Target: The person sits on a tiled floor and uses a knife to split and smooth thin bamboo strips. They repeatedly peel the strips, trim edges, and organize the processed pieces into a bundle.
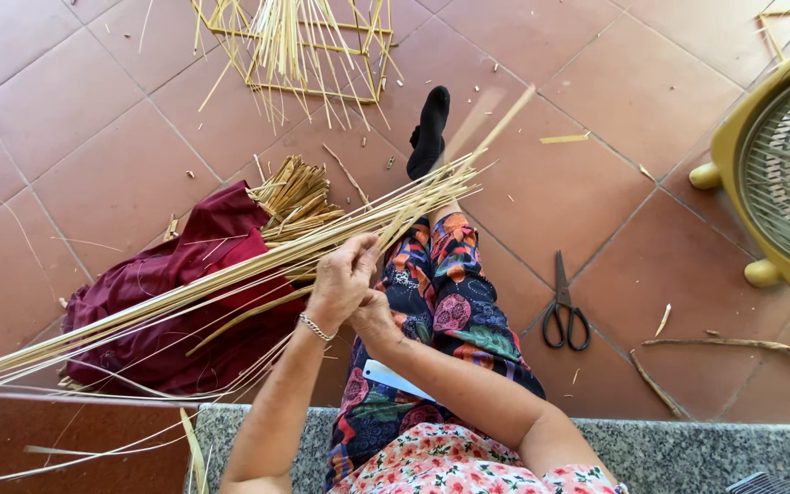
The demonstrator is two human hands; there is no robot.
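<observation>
bright even daylight, soft shadows, sharp focus, slight bending at edges.

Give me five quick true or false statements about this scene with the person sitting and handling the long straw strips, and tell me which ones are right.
1. The left hand grips a bundle of long pale strips. True.
2. The scissors lie on the maroon cloth. False: they lie on the bare tiled floor, to the right of the leg.
3. A yellow fan stands at the right edge. True.
4. The right hand holds the scissors. False: it sits right beside the left hand at the strips.
5. A bracelet circles the left wrist. True.
</observation>
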